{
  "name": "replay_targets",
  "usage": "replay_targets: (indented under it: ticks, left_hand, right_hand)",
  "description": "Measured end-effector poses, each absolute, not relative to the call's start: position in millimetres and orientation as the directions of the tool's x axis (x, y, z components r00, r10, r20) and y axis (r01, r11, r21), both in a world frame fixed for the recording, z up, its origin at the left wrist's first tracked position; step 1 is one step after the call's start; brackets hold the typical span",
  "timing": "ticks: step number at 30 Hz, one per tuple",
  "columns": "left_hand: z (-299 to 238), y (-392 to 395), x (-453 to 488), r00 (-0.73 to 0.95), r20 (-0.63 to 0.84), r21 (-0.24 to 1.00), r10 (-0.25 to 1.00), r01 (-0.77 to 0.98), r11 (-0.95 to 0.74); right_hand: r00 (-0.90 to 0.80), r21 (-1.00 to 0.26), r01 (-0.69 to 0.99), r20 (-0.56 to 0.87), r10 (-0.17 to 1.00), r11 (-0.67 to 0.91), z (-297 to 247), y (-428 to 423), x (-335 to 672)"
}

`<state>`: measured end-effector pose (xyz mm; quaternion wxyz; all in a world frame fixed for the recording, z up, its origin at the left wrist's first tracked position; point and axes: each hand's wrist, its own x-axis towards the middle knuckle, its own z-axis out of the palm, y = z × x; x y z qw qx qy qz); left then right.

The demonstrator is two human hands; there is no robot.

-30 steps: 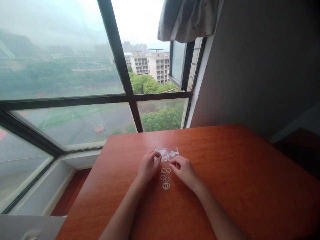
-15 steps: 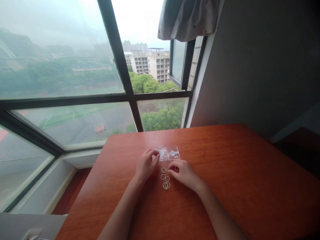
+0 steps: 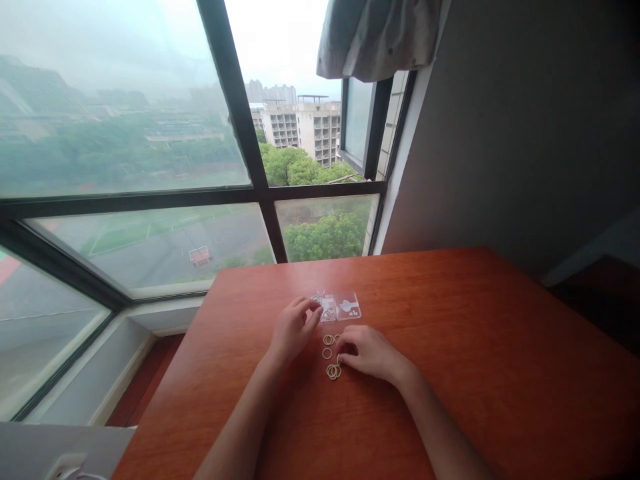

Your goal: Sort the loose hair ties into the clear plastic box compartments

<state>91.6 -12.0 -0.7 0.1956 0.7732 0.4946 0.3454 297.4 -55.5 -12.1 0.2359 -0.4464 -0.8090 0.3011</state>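
Note:
My right hand (image 3: 367, 350) is closed in a pinch, with a pale thin ring (image 3: 339, 359) between thumb and forefinger, just over the tabletop. To the left of these fingers lies a single ring (image 3: 327, 353). A cluster of overlapping rings (image 3: 333, 372) is nearer to me, and several more rings (image 3: 329, 339) lie farther off, one partly covered by my right fingers. My left hand (image 3: 296, 327) is beside a small clear plastic box (image 3: 328, 313), its thumb and fingertips drawn together at the box's left side. Whatever they grip there is too small to make out.
The open clear lid (image 3: 349, 306) lies flat to the right of the box. All of this rests on a reddish-brown wooden table (image 3: 450, 320). Dark-framed windows (image 3: 260, 195) stand behind and to the left, and a grey curtain (image 3: 377, 40) hangs above.
My right hand has moved slightly nearer to me and pinched one of the middle pair of rings, lifting it from its spot. The left hand has barely moved.

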Motion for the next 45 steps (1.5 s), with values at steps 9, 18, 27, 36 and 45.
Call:
replay_targets:
  ticks: [9,18,27,36,45]
  left_hand:
    - [0.3,-15.5,96.2,0.359,0.311,0.646,0.88,0.6,-0.473]
    - [-3.3,-23.9,109.3,0.523,0.265,0.671,0.81,0.503,-0.544]
    - [-8.8,-14.3,101.7,0.325,0.346,0.62,0.88,0.625,-0.475]
    - [-16.9,-10.1,102.0,0.222,0.322,0.548,0.92,0.749,-0.372]
    - [-14.3,-6.8,88.9,0.162,0.344,0.58,0.925,0.738,-0.345]
  right_hand:
    - [-0.324,-0.727,0.571,0.226,0.919,0.38,-17.5,-50.1,293.8]
    - [-0.154,-0.764,0.55,0.303,0.94,0.337,-18.3,-44.8,293.2]
    - [-0.167,-0.756,0.573,0.272,0.948,0.318,-19.6,-45.8,292.2]
    - [-0.287,-0.684,0.648,0.189,0.939,0.336,-23.5,-54.7,281.5]
    - [-0.346,-0.632,0.69,0.14,0.928,0.353,-22.0,-58.8,274.6]
